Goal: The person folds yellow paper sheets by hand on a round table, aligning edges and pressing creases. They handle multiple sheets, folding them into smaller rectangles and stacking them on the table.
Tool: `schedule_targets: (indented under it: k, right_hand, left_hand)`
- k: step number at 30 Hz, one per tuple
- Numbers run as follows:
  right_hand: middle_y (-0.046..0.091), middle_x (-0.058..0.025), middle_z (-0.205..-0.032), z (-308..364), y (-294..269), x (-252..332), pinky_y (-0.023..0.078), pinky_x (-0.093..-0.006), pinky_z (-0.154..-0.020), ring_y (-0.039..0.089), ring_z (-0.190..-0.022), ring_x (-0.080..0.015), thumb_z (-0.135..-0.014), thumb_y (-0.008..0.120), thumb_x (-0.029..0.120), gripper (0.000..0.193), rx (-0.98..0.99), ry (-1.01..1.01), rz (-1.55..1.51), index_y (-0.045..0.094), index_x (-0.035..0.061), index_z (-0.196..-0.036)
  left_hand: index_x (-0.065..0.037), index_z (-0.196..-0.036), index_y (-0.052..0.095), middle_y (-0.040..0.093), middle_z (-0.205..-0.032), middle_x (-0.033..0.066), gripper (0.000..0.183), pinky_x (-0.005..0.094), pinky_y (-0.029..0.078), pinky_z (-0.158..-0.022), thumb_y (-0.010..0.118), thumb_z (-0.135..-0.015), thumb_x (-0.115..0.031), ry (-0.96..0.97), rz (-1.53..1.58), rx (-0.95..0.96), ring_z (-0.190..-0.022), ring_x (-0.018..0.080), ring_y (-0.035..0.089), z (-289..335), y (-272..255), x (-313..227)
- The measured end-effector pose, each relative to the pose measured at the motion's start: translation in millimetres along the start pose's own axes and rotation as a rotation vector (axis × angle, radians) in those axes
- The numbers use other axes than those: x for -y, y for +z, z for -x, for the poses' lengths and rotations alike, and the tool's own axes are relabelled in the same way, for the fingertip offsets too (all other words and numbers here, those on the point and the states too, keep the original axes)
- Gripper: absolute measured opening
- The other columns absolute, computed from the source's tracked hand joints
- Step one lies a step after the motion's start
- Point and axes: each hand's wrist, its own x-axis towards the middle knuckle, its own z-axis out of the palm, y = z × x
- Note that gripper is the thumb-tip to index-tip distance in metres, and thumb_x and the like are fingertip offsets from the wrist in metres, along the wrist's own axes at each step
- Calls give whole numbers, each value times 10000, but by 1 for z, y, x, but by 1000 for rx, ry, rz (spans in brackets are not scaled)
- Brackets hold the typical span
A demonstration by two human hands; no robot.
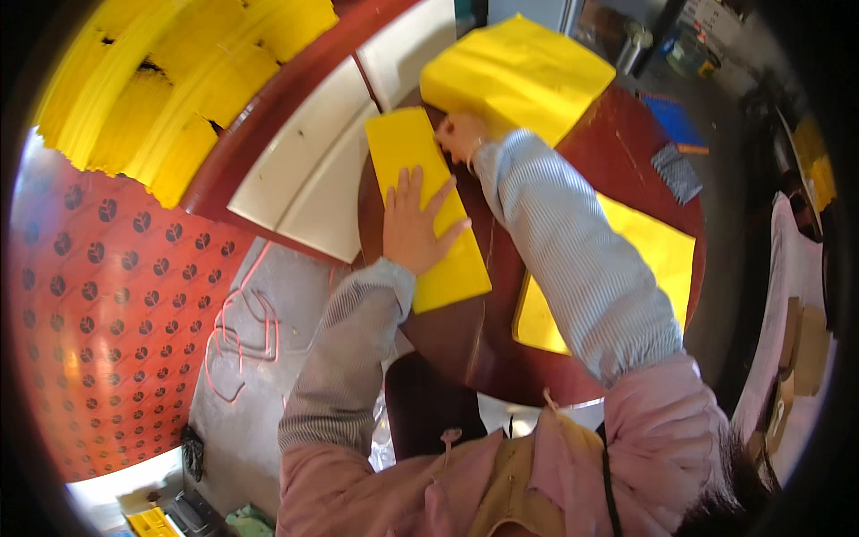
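A long folded yellow sheet lies on the round dark-red table. My left hand rests flat on its middle with the fingers spread. Beside the sheet's far right edge, my right hand is closed, its fingers curled. Whatever sits inside those fingers, if anything, is hidden. Just beyond the right hand lies a wide, creased yellow sheet. A yellow stack sits nearer on the right, partly covered by my right forearm.
The table also carries a grey ribbed cloth and a blue flat piece near its right edge. At the left stand cream panels, a yellow bundle and a red patterned sheet. Pink cord trails across the floor.
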Motion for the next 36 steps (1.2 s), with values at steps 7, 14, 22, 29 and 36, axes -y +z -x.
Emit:
schedule_targets:
  k: [7,14,22,29,36]
  right_hand:
    - [762,-43,-1131,81,-63,2,571,-252,-658,720,-818,-117,-1020,677,289,364,157,3,-350,663,105,-1334]
    - [674,-43,-926,365,-142,-30,513,-252,-704,650,-800,-113,-1091,602,268,277,171,8,-714,675,32,-1218]
    - [745,-52,-1039,562,-43,-47,555,-267,-852,685,-934,-107,-1068,668,195,268,355,306,-1168,690,32,-1279]
    - [726,-23,-997,593,-45,-58,528,-242,-804,636,-876,-75,-1055,690,200,249,183,215,-1110,708,32,-1238]
    - [711,-14,-983,621,-52,-57,528,-248,-859,656,-929,-84,-1053,693,201,261,180,148,-1106,699,11,-1232]
  left_hand:
    - [-227,-1599,478,283,-1699,260,620,626,168,-1274,573,-1052,-501,-29,161,20,-1608,447,171,-12,-28,5]
    - [11,-1039,744,736,-1028,144,246,411,539,-946,563,-889,85,126,954,-225,-1026,328,699,64,-192,-94]
    - [-63,-931,682,715,-899,83,88,380,599,-824,670,-938,-150,710,720,-575,-889,220,720,108,-299,-287]
    - [-124,-767,582,669,-791,18,176,326,591,-696,677,-914,-124,440,680,-559,-732,160,688,177,-332,-381]
    - [-125,-741,567,665,-745,-4,217,298,594,-636,677,-927,-145,322,708,-441,-679,171,711,221,-342,-427]
